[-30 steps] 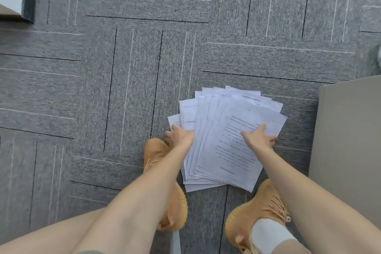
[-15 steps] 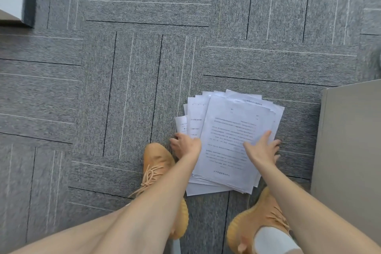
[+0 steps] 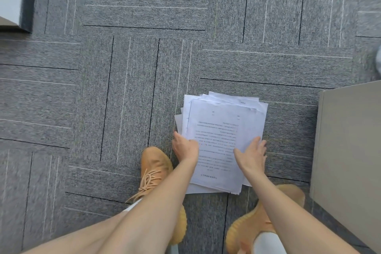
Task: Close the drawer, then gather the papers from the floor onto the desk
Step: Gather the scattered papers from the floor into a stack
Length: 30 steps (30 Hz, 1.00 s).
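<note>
Squaring up under the person's hands, the papers [image 3: 223, 130] are now lying as one nearly aligned stack on the grey carpeted floor [image 3: 123, 88] — a second ago they were fanned wide to the left, and half a second ago the fan was already narrowing. Only a few sheet edges are still peeking out along the left and top sides.

The left hand [image 3: 184, 147] is pressing against the stack's left edge, its fingers [image 3: 177, 137] partly curled and touching the paper but not closed around it. The right hand [image 3: 252, 153] is resting flat on the top sheet near the right edge, fingers [image 3: 260, 144] spread open — holding nothing, only pinning and pushing.

The tan shoes [image 3: 156, 168] are standing just beside the near corners of the stack, and a beige cabinet side [image 3: 350, 150] is rising at the right, near but apart from the papers. No drawer front or table is in view.

Judging from this, the gathering is nearly finished; the lift onto the table is not yet begun, and a grip under the stack's edges seems to be what comes next.
</note>
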Tool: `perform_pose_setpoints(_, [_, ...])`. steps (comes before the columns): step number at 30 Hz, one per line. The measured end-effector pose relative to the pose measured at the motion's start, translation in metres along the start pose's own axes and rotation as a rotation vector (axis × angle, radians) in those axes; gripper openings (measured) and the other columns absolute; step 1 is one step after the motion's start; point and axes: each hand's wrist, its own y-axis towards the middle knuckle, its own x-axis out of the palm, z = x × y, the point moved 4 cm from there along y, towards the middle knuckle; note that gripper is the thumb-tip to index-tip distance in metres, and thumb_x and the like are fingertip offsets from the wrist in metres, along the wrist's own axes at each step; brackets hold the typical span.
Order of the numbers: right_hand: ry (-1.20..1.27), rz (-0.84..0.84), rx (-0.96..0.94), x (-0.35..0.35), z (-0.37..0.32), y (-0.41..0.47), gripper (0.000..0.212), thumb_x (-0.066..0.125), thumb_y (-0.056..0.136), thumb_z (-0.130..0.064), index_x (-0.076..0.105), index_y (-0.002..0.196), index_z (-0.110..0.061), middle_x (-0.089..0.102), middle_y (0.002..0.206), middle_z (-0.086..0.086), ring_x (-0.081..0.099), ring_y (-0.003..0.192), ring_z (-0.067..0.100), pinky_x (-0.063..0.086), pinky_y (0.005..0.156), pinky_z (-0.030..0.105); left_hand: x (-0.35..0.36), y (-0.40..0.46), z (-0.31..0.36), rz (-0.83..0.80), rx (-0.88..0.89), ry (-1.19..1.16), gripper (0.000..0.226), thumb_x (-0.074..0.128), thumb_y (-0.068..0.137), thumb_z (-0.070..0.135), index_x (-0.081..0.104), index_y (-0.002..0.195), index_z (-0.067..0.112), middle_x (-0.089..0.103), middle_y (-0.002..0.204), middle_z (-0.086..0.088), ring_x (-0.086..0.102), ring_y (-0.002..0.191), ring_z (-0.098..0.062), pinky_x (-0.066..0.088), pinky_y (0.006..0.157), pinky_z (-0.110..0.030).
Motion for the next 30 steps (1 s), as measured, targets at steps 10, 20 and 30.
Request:
perform_pose_setpoints(10, [0.159, 0.129, -0.035, -0.008, -0.003, -0.002, 0.081, 0.059, 0.089, -0.020, 0.017, 0.156, -0.005, 0.033, 0.158, 0.018, 0.037, 0.141, 0.038, 0.036, 0.114, 0.048, 0.009, -0.002, 0.003, -0.080, -0.004, 0.160, 0.055, 0.053, 0.080, 0.004, 0.039, 0.133, 0.003, 0.039, 0.137, -0.020, 0.044, 0.124, -0.038, 0.043, 0.102, -0.045])
perform_pose_setpoints(20, [0.233, 0.067, 0.100, -0.005, -0.001, 0.010, 0.040, 0.053, 0.089, -0.008, 0.045, 0.128, -0.006, 0.041, 0.129, 0.020, 0.051, 0.111, 0.040, 0.044, 0.084, 0.039, 0.012, 0.003, 0.005, -0.210, -0.017, 0.087, 0.050, 0.052, 0.077, 0.010, 0.038, 0.125, 0.009, 0.056, 0.129, -0.013, 0.054, 0.118, -0.036, 0.046, 0.098, -0.046])
perform_pose_setpoints(30, [0.303, -0.040, 0.031, -0.024, 0.004, 0.017, 0.038, 0.058, 0.087, -0.019, 0.056, 0.125, -0.021, 0.048, 0.126, 0.016, 0.053, 0.108, 0.033, 0.050, 0.091, 0.043, -0.016, 0.015, 0.000, -0.520, -0.022, -0.302, 0.050, 0.058, 0.082, -0.012, 0.054, 0.124, 0.015, 0.068, 0.110, -0.009, 0.066, 0.094, -0.026, 0.057, 0.072, -0.035])
